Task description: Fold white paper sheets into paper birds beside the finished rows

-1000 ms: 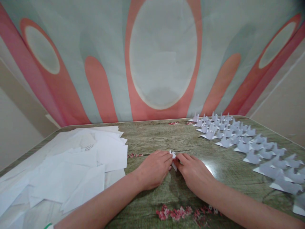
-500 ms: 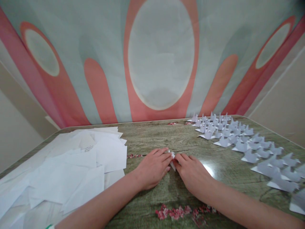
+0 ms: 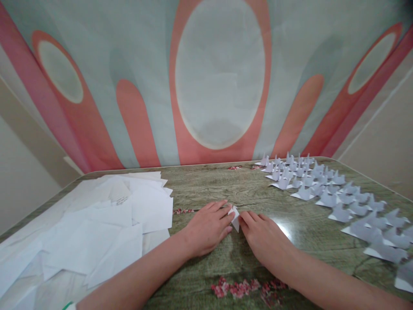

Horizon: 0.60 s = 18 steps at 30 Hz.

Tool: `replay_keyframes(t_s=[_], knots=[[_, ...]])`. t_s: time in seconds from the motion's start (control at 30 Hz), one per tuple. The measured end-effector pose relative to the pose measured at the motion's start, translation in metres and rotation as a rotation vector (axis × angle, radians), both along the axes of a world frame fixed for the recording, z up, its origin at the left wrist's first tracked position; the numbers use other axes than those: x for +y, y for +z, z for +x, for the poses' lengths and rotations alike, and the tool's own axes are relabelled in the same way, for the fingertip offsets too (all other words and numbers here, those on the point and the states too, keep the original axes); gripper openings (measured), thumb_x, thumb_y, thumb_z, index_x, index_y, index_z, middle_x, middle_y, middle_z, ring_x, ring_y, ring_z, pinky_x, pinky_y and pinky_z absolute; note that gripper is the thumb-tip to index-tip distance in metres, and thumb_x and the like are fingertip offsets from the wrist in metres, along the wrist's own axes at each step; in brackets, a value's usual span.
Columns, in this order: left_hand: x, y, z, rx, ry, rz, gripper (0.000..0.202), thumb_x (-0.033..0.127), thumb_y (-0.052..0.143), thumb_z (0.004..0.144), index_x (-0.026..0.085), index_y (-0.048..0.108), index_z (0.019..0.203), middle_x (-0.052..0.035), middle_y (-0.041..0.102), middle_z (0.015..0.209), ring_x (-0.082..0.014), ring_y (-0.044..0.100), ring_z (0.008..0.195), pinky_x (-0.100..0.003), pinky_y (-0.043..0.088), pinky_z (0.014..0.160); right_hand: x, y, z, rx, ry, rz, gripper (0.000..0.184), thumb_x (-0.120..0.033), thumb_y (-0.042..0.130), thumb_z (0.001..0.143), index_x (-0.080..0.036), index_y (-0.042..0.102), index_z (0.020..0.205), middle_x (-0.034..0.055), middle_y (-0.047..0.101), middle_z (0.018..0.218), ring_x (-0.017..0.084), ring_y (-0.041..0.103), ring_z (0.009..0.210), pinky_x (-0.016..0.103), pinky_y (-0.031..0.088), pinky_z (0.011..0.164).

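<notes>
A small folded white paper piece (image 3: 235, 217) lies on the wood-grain table (image 3: 232, 185) between my two hands. My left hand (image 3: 208, 228) rests palm down with its fingertips pinched on the paper's left side. My right hand (image 3: 264, 237) lies palm down just right of it, fingertips pressed against the paper's right edge. Most of the paper is hidden under my fingers.
A loose heap of white paper sheets (image 3: 97, 224) covers the table's left side. Several rows of folded paper figures (image 3: 335, 198) stand along the right side. A floral print (image 3: 241, 287) marks the near edge. A patterned wall rises behind the table.
My right hand has slid slightly right and back, which shows a little more of the folded paper. My left hand has stayed almost still.
</notes>
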<state>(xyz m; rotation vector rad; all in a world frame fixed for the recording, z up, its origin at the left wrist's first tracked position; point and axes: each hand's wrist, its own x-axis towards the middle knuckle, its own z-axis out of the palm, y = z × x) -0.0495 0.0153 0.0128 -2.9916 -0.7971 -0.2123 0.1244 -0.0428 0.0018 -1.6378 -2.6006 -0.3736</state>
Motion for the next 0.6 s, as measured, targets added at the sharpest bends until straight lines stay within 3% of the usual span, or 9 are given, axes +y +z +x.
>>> replay_keyframes(t_s=[0.47, 0.6], knots=[[0.0012, 0.0008, 0.0004, -0.048, -0.002, -0.067, 0.035, 0.031, 0.045, 0.088, 0.022, 0.046, 0.122, -0.0067, 0.046, 0.132, -0.0196, 0.039, 0.123, -0.038, 0.028, 0.104, 0.0065, 0.0084, 0.0051, 0.006, -0.007, -0.037, 0.025, -0.004, 0.048, 0.078, -0.015, 0.064, 0.095, 0.0084, 0.060, 0.092, 0.023, 0.056, 0.083, 0.034, 0.041, 0.068], [0.0007, 0.0009, 0.0009, -0.058, -0.009, -0.074, 0.029, 0.031, 0.045, 0.088, 0.020, 0.050, 0.115, -0.0074, 0.048, 0.130, -0.0199, 0.040, 0.122, -0.039, 0.029, 0.104, 0.0081, 0.0064, 0.0093, 0.095, -0.008, -0.073, 0.026, -0.004, 0.047, 0.078, -0.017, 0.064, 0.093, 0.0072, 0.060, 0.093, 0.023, 0.056, 0.085, 0.034, 0.040, 0.072]])
